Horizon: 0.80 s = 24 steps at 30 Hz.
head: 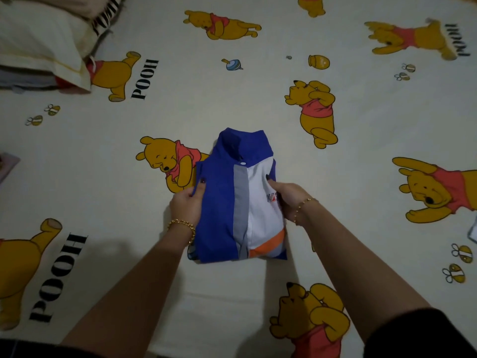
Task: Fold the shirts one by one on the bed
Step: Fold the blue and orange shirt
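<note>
Fig.: shirt mid-bed, fold approx. done; left hand at its 9 o'clock & right hand at 3 pinch side edges; next, prob. level lift, set aside.

We can't read the logo on the shirt: right hand covers pt, rest too small. On left hand, fingers bar thumb sit hidden under shirt edge. Far left of left hand, pinkish cloth is cut by frame edge; right of right hand, white item likewise.
</note>
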Available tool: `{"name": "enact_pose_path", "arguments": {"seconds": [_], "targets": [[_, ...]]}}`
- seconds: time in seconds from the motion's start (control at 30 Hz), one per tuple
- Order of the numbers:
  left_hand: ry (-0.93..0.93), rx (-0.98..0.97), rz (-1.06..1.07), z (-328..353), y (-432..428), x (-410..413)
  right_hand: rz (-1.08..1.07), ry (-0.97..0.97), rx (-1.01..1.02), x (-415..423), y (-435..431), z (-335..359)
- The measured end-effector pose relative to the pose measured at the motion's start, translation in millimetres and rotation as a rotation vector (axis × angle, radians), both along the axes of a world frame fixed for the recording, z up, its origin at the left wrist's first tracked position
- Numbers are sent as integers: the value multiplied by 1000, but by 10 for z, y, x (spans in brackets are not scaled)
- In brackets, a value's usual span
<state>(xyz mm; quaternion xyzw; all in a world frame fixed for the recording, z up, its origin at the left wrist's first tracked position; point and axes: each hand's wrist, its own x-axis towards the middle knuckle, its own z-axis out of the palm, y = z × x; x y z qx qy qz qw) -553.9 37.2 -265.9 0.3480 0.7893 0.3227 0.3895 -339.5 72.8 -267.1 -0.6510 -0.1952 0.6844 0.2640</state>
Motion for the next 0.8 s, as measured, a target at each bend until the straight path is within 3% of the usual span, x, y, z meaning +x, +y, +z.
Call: {"name": "enact_pose_path", "arguments": {"seconds": [0.2,0.27,0.37,0.47,0.53,0.67,0.73,0.8], "targets": [[118,123,37,-77,-76,58,-273,-383,201,2,-87,-98],[77,59,10,-123,-94,35,-229,-365,124,6,-78,-163],[20,-101,73,-159,113,-87,-175,-126,-83,27,94,-162],[-76,-260,20,-150,422,-179,-76,-79,-86,47,302,-136],[-158,-203,-8,-165,553,-188,-14,-190,0,22,404,-131],[-17,91,45,-135,573,-76,-305,-402,292,-142,445,-125],[35,73,73,-137,542,-38,-335,-398,225,-185,443,-145],[-1,-63,74,-170,585,-96,-254,-304,33,-162,500,-151]]}}
